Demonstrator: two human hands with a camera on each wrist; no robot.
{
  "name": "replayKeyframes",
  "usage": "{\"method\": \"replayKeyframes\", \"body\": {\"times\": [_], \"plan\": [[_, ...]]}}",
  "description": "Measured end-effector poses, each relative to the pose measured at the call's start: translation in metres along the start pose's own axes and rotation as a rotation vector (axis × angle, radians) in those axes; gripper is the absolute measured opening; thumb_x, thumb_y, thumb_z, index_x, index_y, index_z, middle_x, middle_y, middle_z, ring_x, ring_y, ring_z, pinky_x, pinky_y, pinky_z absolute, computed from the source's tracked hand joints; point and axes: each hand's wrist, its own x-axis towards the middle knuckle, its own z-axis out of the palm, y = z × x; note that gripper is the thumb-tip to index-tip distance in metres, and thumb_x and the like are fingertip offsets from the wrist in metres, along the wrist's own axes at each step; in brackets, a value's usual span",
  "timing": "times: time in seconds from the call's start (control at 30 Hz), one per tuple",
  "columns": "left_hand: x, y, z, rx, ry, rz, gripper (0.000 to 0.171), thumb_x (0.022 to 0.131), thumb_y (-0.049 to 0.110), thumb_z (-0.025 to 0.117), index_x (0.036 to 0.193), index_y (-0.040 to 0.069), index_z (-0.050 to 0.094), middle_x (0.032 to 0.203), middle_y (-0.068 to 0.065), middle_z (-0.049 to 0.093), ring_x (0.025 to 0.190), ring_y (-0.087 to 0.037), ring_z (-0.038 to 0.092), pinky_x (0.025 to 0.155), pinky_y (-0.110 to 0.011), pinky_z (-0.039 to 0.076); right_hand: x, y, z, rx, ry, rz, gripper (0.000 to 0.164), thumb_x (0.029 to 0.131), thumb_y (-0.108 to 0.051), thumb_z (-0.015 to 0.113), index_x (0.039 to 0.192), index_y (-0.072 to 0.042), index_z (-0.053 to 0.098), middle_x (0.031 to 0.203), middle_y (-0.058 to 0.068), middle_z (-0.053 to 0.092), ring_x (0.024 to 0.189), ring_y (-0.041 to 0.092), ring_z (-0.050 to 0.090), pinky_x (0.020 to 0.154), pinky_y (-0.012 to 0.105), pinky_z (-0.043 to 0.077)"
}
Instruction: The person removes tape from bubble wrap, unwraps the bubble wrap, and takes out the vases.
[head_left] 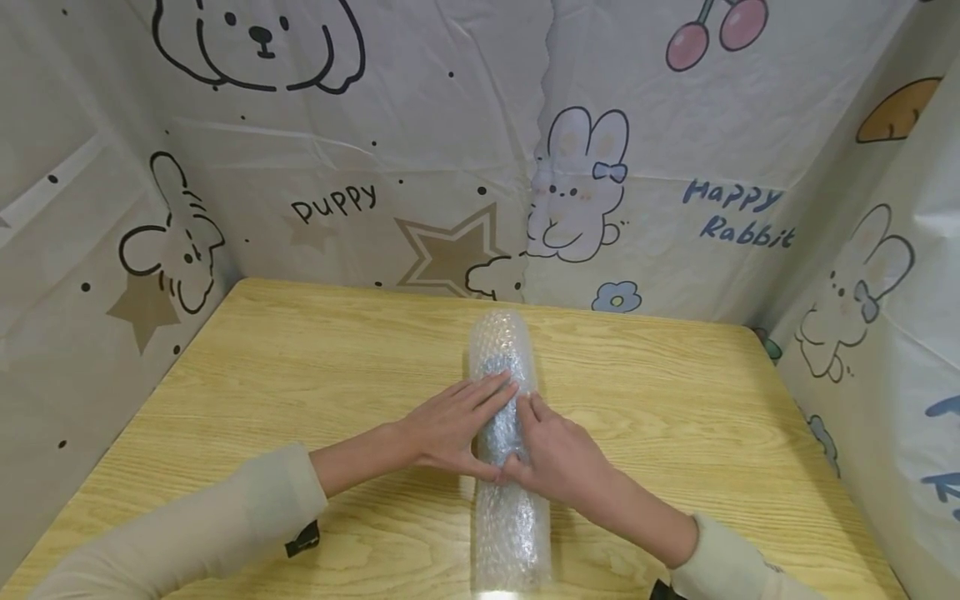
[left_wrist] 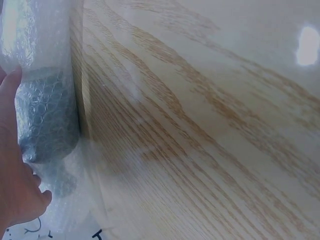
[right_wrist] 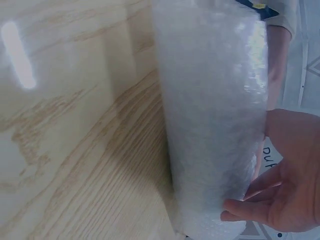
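Grip slack, spread rather than clasped: wooden table [head_left: 315,375] carries the bubble-wrap roll [head_left: 513,533] near its middle, left hand [head_left: 453,425] and right hand [head_left: 562,462] resting on it, bluish item [left_wrist: 47,115] inside looks already wrapped, sealing can't tell.

Clear plastic bubble wrap [head_left: 513,533]: glossy, pebbled with small cells; hard highlights are scattered along it. A blue-grey item [left_wrist: 47,115] is blurred by the film; its material cannot be told. Tabletop [head_left: 300,358] is surfaced in wood grain, smooth, glossy, light mirrored. Printed wall sheets [head_left: 450,125] are creased, faintly shiny. Sleeves [head_left: 225,517] are made of matt cloth.
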Motion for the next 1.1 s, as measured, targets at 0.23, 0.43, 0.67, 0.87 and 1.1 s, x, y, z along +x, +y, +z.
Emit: {"method": "replayKeyframes", "body": {"times": [0.23,0.43,0.67,0.87,1.1], "plan": [[0.0011,0.0003,0.0005,0.000,0.028,0.018,0.115,0.082,0.077,0.058,0.160,0.006,0.013,0.165,-0.015,0.011,0.151,-0.027,0.012,0.119,-0.046,0.021,-0.0052,-0.0003,0.0066,-0.212,0.217,-0.172,0.057,0.081,-0.025,0.077,0.120,0.015,0.064,0.117,0.030,0.066,0.104,0.037,0.068,0.067,0.035,0.061],[0.0030,0.0019,-0.0006,-0.003,0.019,0.018,0.116,0.082,0.077,0.058,0.160,0.006,0.011,0.165,-0.015,0.009,0.151,-0.027,0.010,0.119,-0.045,0.021,-0.0073,-0.0015,0.0064,-0.378,0.253,-0.270,0.071,0.074,-0.042,0.087,0.115,0.013,0.067,0.108,0.023,0.069,0.098,0.029,0.070,0.064,0.025,0.059],[0.0047,0.0026,0.0011,-0.010,0.020,0.019,0.116,0.082,0.077,0.058,0.160,0.006,0.011,0.166,-0.015,0.009,0.151,-0.026,0.010,0.120,-0.045,0.019,-0.0085,-0.0006,0.0061,-0.452,0.249,-0.306,0.062,0.077,-0.033,0.086,0.114,0.014,0.067,0.109,0.024,0.069,0.100,0.029,0.070,0.064,0.023,0.058],[0.0031,0.0018,0.0021,0.002,0.011,0.022,0.117,0.082,0.079,0.055,0.160,0.006,0.008,0.166,-0.014,0.006,0.152,-0.026,0.007,0.120,-0.045,0.017,-0.0096,0.0009,0.0060,-0.365,0.245,-0.285,0.038,0.081,0.001,0.078,0.115,0.013,0.066,0.113,0.026,0.068,0.102,0.033,0.070,0.068,0.028,0.060],[0.0022,0.0018,0.0018,0.011,0.008,0.019,0.117,0.082,0.080,0.055,0.160,0.006,0.008,0.166,-0.014,0.006,0.152,-0.026,0.007,0.120,-0.044,0.016,-0.0100,0.0027,0.0048,-0.331,0.244,-0.283,0.037,0.081,0.001,0.078,0.115,0.012,0.067,0.113,0.026,0.068,0.102,0.033,0.069,0.070,0.029,0.060]]}}
